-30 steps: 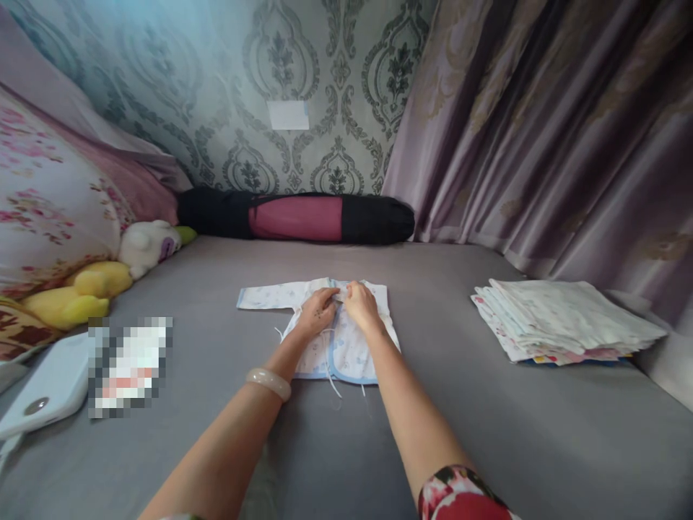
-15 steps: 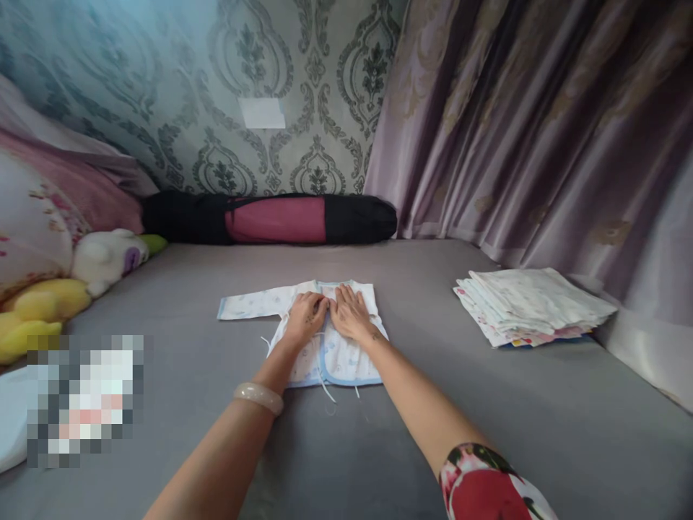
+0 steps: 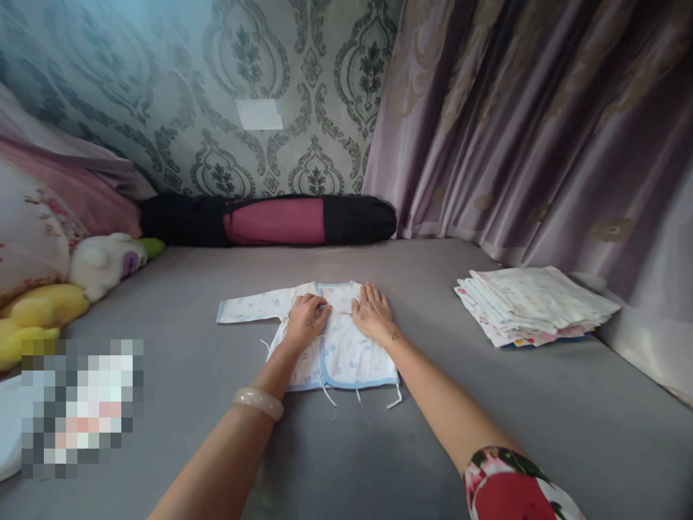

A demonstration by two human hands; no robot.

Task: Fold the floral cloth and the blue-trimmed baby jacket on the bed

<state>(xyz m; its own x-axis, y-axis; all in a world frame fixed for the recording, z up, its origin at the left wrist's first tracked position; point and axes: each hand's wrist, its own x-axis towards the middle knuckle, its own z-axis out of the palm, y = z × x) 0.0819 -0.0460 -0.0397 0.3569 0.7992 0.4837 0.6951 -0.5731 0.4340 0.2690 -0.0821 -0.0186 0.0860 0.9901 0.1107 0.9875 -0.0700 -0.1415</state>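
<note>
A white baby shirt with blue trim, a faint blue print and thin tie strings lies spread on the grey sheet. Its left sleeve reaches out flat to the left; the other sleeve does not show stretched out. My left hand rests on the front of the shirt near the overlapping edge, fingers bent and thumb drawn in, pinching the cloth. On the right side of the shirt, my right hand lies flat with fingers extended, pressing on the fabric. A pale bangle circles my left wrist.
A stack of folded cloths sits at the right. Along the wall lies a long black and pink bag. Plush toys and a floral pillow are at the left, and a curtain hangs at the right.
My right hand has slid right across the shirt, away from my left hand, uncovering the middle of the chest. My left hand has stayed in nearly the same spot.
</note>
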